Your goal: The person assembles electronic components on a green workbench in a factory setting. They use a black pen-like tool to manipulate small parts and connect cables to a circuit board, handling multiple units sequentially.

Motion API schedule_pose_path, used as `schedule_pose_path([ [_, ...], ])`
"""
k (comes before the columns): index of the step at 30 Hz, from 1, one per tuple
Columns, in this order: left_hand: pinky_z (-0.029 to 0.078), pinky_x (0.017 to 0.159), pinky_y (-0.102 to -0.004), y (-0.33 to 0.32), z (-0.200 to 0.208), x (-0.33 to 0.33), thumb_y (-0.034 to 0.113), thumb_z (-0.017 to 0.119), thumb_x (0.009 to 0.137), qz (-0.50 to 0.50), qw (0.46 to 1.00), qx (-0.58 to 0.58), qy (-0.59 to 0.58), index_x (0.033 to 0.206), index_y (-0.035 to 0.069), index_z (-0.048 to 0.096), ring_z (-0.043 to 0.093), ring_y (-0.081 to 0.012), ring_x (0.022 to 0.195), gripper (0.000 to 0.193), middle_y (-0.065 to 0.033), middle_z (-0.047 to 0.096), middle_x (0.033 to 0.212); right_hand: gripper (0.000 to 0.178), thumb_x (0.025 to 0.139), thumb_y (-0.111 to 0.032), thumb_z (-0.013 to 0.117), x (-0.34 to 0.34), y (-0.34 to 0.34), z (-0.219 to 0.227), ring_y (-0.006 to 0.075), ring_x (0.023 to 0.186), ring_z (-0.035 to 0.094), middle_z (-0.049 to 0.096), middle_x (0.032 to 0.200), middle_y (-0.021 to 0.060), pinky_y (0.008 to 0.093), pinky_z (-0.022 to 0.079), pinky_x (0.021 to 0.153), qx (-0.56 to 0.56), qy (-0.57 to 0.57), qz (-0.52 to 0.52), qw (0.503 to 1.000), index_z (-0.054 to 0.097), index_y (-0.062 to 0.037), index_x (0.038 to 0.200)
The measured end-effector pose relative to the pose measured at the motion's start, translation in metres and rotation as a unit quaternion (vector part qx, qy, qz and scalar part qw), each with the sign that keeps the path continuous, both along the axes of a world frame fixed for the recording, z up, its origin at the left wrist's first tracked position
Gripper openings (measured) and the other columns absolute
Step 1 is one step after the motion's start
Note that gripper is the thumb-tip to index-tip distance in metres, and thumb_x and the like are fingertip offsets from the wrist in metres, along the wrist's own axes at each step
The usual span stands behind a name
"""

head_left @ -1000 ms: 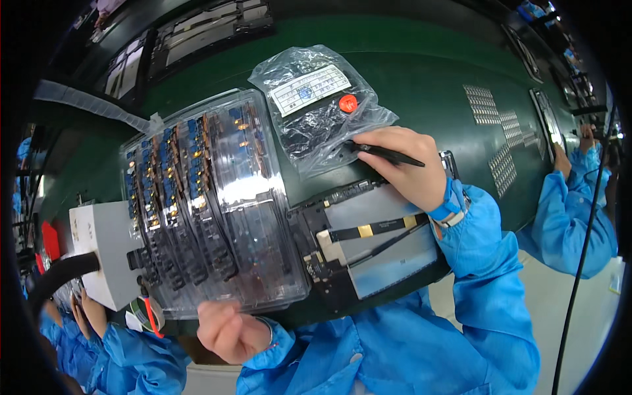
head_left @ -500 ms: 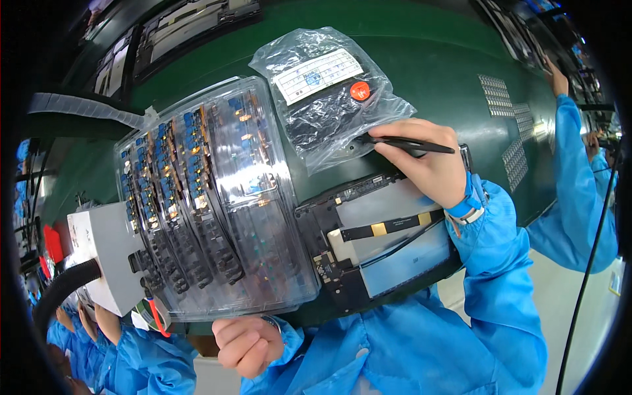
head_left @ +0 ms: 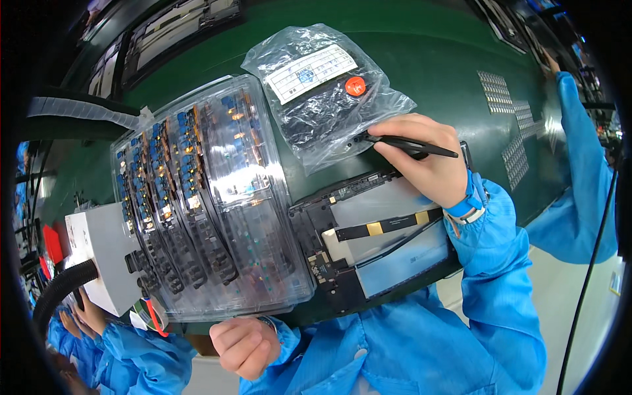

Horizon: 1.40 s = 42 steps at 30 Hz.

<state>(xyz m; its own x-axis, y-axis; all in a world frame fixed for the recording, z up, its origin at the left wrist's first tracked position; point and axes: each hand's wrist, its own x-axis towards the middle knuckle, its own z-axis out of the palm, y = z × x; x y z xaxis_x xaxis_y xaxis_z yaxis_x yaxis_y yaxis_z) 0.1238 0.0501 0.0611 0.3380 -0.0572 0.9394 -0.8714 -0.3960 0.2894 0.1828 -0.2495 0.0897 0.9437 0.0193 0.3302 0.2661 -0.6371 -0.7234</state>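
Note:
In my right hand [head_left: 428, 161] is a pair of black tweezers [head_left: 421, 146], pinched between thumb and fingers. Their tips point left and meet the lower right edge of a clear plastic bag [head_left: 309, 125], among small dark pieces there. The bag holds black parts and bears a white label and a round orange sticker. Just below that hand lies an opened tablet-like device [head_left: 395, 257] with a silver battery area, a black flex cable and a circuit board. My left hand [head_left: 245, 343] is curled into a fist at the table's near edge, with nothing visible in it.
Left of the device stands a clear plastic tray [head_left: 263, 289] with rows of flex-cable parts. Beyond it are a white box [head_left: 105, 257] and a black corrugated hose [head_left: 62, 286]. Metal grid-like sheets [head_left: 495, 92] lie at right. Other people in blue work on both sides.
The tray, bag and device appear slightly farther left in view. My right hand keeps the tweezers at the bag's edge. The left fist stays near the same spot.

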Motion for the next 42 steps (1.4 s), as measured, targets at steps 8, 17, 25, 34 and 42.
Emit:
schedule_pose_path([
  [8, 0.026, 0.050, -0.0281, 0.003, -0.001, 0.000, 0.014, 0.051, 0.078, -0.041, 0.999, 0.011, -0.010, 0.074, 0.005, 0.050, 0.043, -0.0153, 0.051, 0.010, -0.0057, 0.046, 0.068, 0.021, 0.070, -0.002, 0.070, 0.004, -0.001, -0.006, 0.0250, 0.075, 0.063, 0.066, 0.084, 0.0121, 0.0306, 0.051, 0.067, -0.013, -0.028, 0.003, 1.000, 0.067, -0.0051, 0.090],
  [17, 0.031, 0.046, -0.0268, -0.001, -0.001, 0.001, 0.013, 0.054, 0.068, -0.007, 1.000, -0.001, -0.024, 0.070, 0.007, 0.055, 0.048, -0.0155, 0.046, 0.006, -0.0061, 0.054, 0.065, 0.019, 0.071, -0.006, 0.070, 0.006, 0.002, -0.011, 0.0247, 0.075, 0.063, 0.066, 0.085, 0.0120, 0.0305, 0.051, 0.068, -0.006, -0.009, -0.008, 1.000, 0.067, -0.0056, 0.090],
  [25, 0.034, 0.046, -0.0296, -0.007, 0.010, -0.003, 0.012, 0.057, 0.067, 0.043, 0.997, 0.036, 0.043, 0.065, 0.004, 0.053, 0.049, -0.0190, 0.046, 0.009, -0.0093, 0.054, 0.057, 0.015, 0.075, -0.005, 0.065, -0.003, -0.001, 0.000, 0.0214, 0.077, 0.062, 0.066, 0.086, 0.0117, 0.0283, 0.049, 0.070, 0.052, 0.019, -0.014, 0.998, 0.067, -0.0026, 0.090],
  [34, 0.034, 0.045, -0.0303, -0.015, 0.013, -0.012, 0.001, 0.058, 0.064, 0.068, 0.994, 0.083, 0.034, 0.065, 0.004, 0.053, 0.050, -0.0204, 0.049, 0.006, -0.0101, 0.054, 0.056, 0.015, 0.077, 0.000, 0.062, -0.141, -0.037, 0.039, 0.0185, 0.085, 0.060, 0.064, 0.091, 0.0127, 0.0288, 0.048, 0.075, 0.230, 0.123, -0.033, 0.965, 0.065, 0.0028, 0.091],
  [42, 0.033, 0.046, -0.0285, -0.018, -0.005, -0.076, 0.007, 0.057, 0.072, -0.178, 0.970, -0.070, 0.148, 0.060, 0.006, 0.050, 0.045, -0.0166, 0.044, 0.015, -0.0055, 0.050, 0.052, 0.019, 0.083, -0.008, 0.060, -0.217, 0.058, 0.004, 0.0199, 0.095, 0.057, 0.062, 0.098, 0.0103, 0.0287, 0.044, 0.085, 0.530, 0.375, 0.117, 0.752, 0.063, 0.0013, 0.100],
])
